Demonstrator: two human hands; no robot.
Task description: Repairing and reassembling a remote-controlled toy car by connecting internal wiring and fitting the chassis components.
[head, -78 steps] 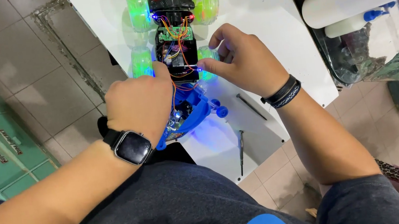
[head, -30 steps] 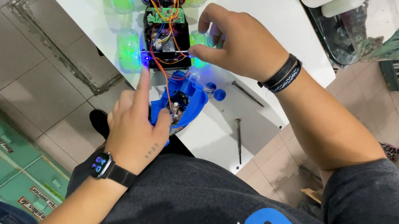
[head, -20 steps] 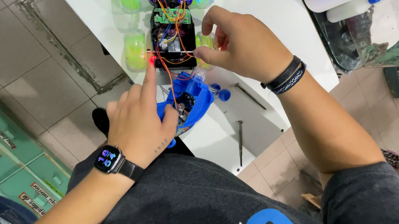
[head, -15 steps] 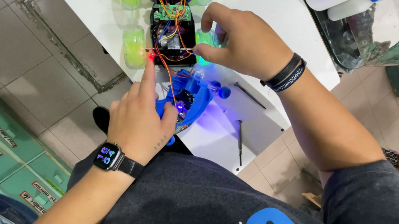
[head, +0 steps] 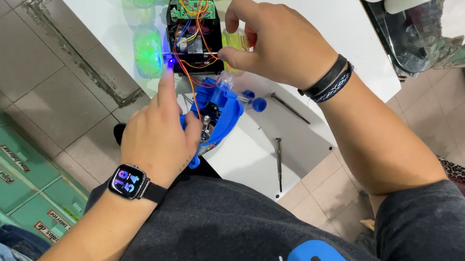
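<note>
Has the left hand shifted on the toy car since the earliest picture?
Yes. The left hand earlier lay across the open black chassis; now it sits back over the blue shell, only its index finger reaching the chassis edge.

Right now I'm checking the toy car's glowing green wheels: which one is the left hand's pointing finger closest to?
The green wheel left of the open black chassis, nearest the table edge. The left hand points just beside it; the other wheels sit farther up.
</note>
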